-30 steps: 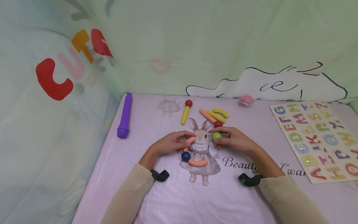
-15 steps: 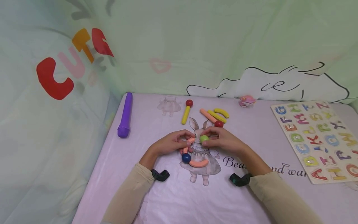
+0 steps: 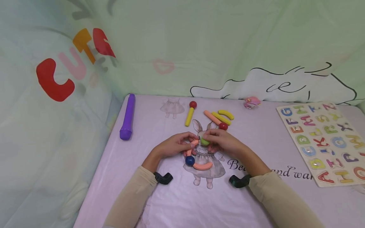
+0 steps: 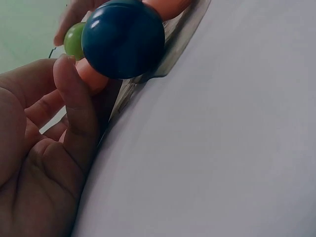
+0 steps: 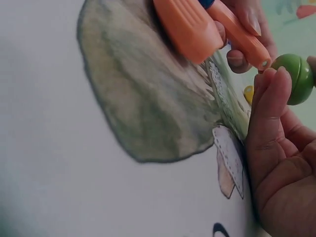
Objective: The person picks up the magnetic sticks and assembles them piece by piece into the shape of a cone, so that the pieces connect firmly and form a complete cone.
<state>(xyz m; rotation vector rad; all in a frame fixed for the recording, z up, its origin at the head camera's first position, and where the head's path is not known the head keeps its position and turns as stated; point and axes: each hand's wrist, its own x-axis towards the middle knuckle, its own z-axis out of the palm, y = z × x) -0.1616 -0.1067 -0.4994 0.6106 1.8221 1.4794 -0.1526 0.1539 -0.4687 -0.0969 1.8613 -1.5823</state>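
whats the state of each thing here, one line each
orange stick, pinched by left hand
green ball, pinched by right hand, contact with orange stick unclear
blue ball, touching orange stick and curved orange stick
far red ball, against yellow stick
near red ball, against second orange stick
curved yellow stick, lying loose
purple stick, lying flat
letter board, flat, letters in place
pink toy, lying apart

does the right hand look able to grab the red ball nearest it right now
Probably not just yet: the right hand holds the green ball, so it looks occupied. Nothing visible blocks the way to the red ball, though.
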